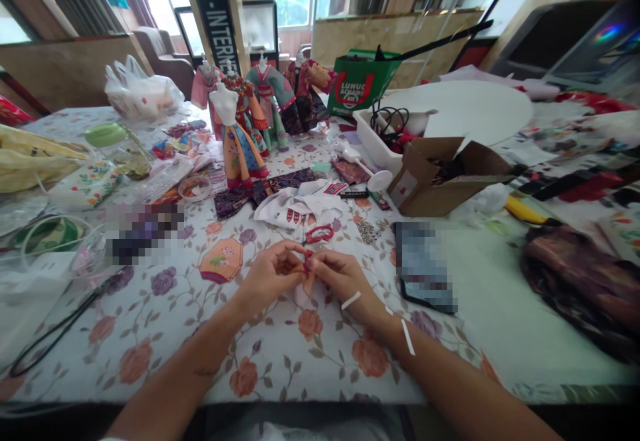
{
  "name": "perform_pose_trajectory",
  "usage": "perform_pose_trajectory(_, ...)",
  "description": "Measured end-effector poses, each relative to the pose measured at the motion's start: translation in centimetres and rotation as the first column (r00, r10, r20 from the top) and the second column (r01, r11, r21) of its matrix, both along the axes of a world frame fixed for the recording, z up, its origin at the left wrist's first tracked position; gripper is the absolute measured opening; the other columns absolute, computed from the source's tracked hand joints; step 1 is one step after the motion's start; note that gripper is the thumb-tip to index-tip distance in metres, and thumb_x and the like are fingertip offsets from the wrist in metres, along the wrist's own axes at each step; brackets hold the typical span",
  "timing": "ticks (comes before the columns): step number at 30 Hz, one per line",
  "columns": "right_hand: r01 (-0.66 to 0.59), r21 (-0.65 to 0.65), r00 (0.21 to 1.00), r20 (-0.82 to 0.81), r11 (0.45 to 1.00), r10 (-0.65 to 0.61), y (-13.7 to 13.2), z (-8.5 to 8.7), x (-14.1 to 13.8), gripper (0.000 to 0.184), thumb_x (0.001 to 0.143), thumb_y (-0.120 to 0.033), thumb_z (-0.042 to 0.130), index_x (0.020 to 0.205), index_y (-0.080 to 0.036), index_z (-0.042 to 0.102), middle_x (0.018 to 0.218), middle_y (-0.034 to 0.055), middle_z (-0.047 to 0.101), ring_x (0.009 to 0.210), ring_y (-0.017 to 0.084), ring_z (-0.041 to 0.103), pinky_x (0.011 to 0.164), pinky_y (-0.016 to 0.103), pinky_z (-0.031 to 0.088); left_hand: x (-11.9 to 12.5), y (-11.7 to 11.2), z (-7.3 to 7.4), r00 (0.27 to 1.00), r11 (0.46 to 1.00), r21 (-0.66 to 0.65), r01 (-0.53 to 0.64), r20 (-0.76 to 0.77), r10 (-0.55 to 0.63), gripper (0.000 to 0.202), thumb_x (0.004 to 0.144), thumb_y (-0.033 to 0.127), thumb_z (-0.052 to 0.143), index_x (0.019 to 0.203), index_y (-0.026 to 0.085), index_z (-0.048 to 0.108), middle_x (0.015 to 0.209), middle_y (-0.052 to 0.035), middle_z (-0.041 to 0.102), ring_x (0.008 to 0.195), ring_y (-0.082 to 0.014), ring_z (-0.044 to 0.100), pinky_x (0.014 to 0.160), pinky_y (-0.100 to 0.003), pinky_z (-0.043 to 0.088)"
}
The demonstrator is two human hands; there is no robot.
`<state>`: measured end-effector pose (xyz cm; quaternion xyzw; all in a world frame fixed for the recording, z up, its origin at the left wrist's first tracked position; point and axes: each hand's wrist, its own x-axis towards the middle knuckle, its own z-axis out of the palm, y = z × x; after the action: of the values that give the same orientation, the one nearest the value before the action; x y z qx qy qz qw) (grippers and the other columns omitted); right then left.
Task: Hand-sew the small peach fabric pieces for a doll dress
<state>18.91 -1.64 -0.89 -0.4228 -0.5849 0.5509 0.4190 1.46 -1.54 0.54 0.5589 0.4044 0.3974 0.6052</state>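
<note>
Between my two hands is a small piece of orange cloth (309, 284) with a dark red edge. My left hand (273, 269) pinches it from the left, thumb and forefinger meeting at the red edge. From the right, my right hand (340, 274) grips the same cloth with closed fingers. White strips stick to my right wrist and forearm. Left of my hands lies an orange embroidered patch (221, 260) with a dark red lower border. Just beyond my fingertips are red-handled scissors (320, 233), next to a crumpled white printed bag (295, 208).
Small dress forms in costumes, one with an orange and blue skirt (243, 154), stand at the back. A cardboard box (425, 188), white bin (380, 138) and green bag (360, 81) are back right. A phone (425, 268) lies right; a lidded jar (125, 151) stands left.
</note>
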Motion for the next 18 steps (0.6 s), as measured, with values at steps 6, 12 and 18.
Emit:
perform_pose_trajectory(6,-0.009,-0.055,0.998,-0.058,0.998,0.005,-0.13,-0.17,-0.12,0.025,0.081,-0.042,0.064,0.081,-0.018,0.064,0.065,-0.001,0.059,0.055,0.011,0.048,0.05,0.023,0.036,-0.01,-0.11,0.62,0.998,0.996,-0.092,-0.003,0.06,0.009,0.033,0.069,0.015,0.072,0.098,0.016,0.058,0.071,0.0014,0.062,0.062,-0.009,0.057,0.057,-0.019,0.04)
perform_pose_trajectory(12,-0.106,-0.066,0.99,-0.098,0.992,0.099,-0.35,-0.01,-0.3,0.02,0.081,-0.035,0.064,0.071,-0.018,0.058,0.053,-0.0022,0.06,0.048,0.012,0.05,0.051,0.025,0.039,-0.02,-0.24,-0.13,0.998,0.996,-0.073,0.048,0.048,-0.045,0.033,0.069,0.018,0.073,0.1,0.016,0.059,0.066,0.0016,0.062,0.058,-0.0104,0.057,0.056,-0.021,0.041)
perform_pose_trajectory(18,-0.07,-0.085,0.997,-0.046,0.994,0.066,-0.02,0.05,0.05,0.032,0.086,-0.043,0.057,0.069,-0.016,0.061,0.054,-0.0019,0.058,0.046,0.009,0.042,0.046,0.022,0.033,0.01,-0.23,0.27,0.997,0.996,-0.084,0.004,0.078,0.002,0.034,0.069,0.015,0.073,0.099,0.015,0.059,0.064,0.0024,0.061,0.055,-0.008,0.054,0.053,-0.019,0.039)
